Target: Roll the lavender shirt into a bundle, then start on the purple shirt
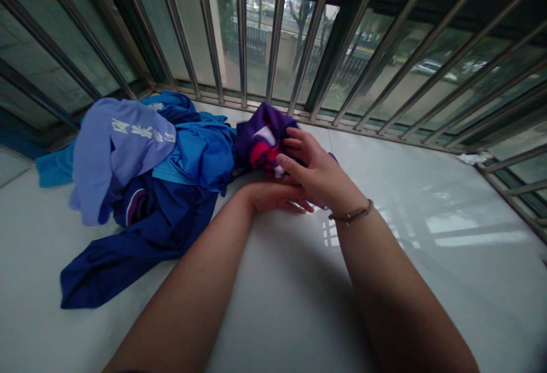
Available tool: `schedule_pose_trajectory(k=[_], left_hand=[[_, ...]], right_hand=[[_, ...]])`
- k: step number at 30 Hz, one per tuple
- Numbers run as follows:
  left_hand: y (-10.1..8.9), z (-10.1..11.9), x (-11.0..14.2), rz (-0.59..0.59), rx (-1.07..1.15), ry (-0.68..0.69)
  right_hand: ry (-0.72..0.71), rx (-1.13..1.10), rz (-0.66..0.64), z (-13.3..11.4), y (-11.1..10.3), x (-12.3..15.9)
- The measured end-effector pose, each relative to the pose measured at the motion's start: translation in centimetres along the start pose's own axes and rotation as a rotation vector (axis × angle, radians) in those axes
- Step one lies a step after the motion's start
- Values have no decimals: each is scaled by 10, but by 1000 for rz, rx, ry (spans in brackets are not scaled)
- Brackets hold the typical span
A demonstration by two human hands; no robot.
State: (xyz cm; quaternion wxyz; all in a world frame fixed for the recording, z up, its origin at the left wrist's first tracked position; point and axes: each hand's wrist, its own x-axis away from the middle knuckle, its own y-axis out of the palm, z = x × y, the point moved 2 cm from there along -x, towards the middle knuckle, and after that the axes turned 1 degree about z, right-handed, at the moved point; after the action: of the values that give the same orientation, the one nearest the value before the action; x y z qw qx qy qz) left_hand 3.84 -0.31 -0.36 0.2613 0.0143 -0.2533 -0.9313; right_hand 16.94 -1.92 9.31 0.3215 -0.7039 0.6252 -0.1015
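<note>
A bunched purple garment with red and white patches lies on a glossy white ledge. My right hand, with a thin bracelet at the wrist, curls its fingers over the garment's near side. My left hand lies flat under the right hand with its fingers stretched toward the right, partly hidden, touching the garment's lower edge.
A heap of clothes sits to the left: a lilac shirt with white lettering, a bright blue shirt and a dark navy garment. Metal window bars close off the far side and right edge.
</note>
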Motion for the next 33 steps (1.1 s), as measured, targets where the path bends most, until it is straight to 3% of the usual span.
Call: schedule_pose_trajectory(k=[2,6,9,13,15,26,30,33], left_hand=[[-5,3,-4,215,61,139],[-18,10,-7,593,164,397],[-26,12,-7,735,159,488],[-29,9,-11,689,87,491],[-29,7,-12,668,12,481],[-23,10,-12,692,21,412],[-13,13,-9,568,119,375],[-8,16,-7,518,145,356]], right_hand=[[-9,-70,28,4,-1,-3],[-11,243,199,12,-9,-6],[33,456,81,20,-4,-6],[132,603,-174,34,12,-2],[187,664,-236,39,17,0],[331,768,-291,52,22,2],[305,800,-310,55,24,4],[284,826,-253,57,22,0]])
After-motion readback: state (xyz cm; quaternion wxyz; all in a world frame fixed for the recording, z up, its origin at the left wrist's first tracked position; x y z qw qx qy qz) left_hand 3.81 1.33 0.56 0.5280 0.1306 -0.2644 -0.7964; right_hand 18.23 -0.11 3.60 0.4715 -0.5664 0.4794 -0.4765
